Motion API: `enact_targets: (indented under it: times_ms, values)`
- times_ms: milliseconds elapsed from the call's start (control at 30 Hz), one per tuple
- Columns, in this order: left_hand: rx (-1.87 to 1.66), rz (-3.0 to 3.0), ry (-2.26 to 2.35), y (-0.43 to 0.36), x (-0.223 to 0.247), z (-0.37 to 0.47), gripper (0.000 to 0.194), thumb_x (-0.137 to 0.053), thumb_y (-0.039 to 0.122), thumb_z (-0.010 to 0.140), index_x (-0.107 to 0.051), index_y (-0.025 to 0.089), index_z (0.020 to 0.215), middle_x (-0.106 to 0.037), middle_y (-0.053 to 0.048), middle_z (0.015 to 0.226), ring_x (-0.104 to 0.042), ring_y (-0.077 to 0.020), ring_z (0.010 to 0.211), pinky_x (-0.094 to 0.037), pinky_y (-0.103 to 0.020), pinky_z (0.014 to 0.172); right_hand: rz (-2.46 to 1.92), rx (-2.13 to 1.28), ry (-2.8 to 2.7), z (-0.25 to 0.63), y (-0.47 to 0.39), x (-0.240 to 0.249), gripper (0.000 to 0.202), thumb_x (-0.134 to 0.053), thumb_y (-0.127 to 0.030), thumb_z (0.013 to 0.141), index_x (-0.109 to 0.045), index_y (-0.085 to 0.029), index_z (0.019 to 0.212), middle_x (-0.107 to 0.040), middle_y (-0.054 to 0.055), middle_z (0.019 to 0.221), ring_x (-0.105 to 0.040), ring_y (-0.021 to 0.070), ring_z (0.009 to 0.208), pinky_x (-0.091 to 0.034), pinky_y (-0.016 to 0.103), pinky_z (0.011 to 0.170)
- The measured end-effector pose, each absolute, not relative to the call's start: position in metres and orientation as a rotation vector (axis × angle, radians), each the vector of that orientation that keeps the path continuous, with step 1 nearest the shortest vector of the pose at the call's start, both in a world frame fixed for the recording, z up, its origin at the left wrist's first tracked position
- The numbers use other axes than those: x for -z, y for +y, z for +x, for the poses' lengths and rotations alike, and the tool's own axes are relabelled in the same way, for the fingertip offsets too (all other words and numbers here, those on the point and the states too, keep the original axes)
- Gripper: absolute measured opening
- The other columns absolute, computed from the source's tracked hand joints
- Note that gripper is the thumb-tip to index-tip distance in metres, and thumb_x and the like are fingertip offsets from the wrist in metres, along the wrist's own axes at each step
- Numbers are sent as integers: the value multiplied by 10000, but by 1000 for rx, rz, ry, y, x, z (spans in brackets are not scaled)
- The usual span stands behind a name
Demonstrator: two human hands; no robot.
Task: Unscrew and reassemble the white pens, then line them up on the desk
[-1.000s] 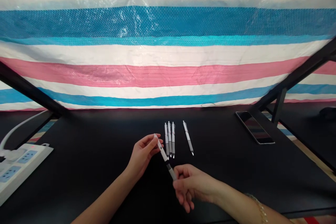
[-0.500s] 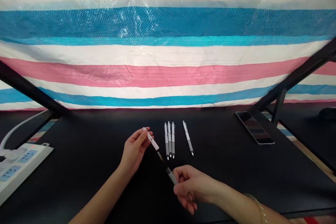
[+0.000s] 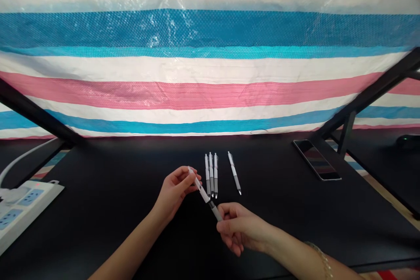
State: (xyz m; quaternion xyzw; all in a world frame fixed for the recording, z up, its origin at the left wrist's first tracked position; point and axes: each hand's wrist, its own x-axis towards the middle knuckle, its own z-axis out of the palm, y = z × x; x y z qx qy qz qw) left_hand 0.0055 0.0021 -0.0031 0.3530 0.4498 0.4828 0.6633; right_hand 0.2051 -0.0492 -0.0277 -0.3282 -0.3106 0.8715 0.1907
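My left hand pinches the white upper barrel of a pen by its top end. In my right hand is the pen's grey grip section, held between thumb and fingers. The two parts line up on a slant, and a short dark, clear stretch shows between them. Behind the hands, three white-and-grey pens lie side by side on the black table. One more pen rests apart from them, a little to the right.
A phone lies at the back right of the table. On the left edge sits a white power strip with a cable. Black slanted bars stand at both sides, and a striped plastic sheet hangs behind.
My left hand has moved right and down with the white barrel, toward the grip section. The refill that showed between the two parts is now mostly covered.
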Motion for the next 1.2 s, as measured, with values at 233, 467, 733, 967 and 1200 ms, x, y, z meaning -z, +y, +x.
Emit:
enact_targets:
  times_ms: [233,467,733,967,1200]
  values:
    - [-961,880,946,-1,1,8,166,-719,253,723,-598,162,789,-652,-21,774,-600,-108,706,-484,-185,630,-940,-2414,-864,204,-50,28,353,-707,-333,665,-392,-185,725,-564,-48,481,-443,54,315,-280,135,316]
    - [-874,905,911,1,2,4,174,-700,267,742,-614,157,845,-676,-49,786,-626,-141,738,-494,-214,648,-924,-2467,-890,205,-52,34,319,-630,-428,744,-492,-143,782,-557,-25,501,-454,58,336,-280,152,340]
    - [-939,876,891,2,4,2,135,-684,226,752,-622,162,853,-675,-50,790,-634,-168,766,-506,-255,681,-799,-2497,-900,205,-52,32,377,-522,-483,826,-476,-140,977,-672,85,737,-576,104,440,-336,156,359]
    - [-962,866,896,2,5,1,129,-682,223,750,-623,164,848,-675,-49,784,-631,-176,768,-507,-274,693,-843,-2474,-871,204,-52,35,411,-500,-504,830,-518,-102,912,-629,52,671,-578,93,471,-379,159,397]
    - [-966,863,911,1,4,1,148,-698,231,731,-634,169,848,-681,-49,784,-636,-178,763,-505,-266,681,-889,-2435,-839,204,-52,34,340,-644,-414,743,-480,-143,867,-595,-5,640,-579,106,453,-349,145,349]
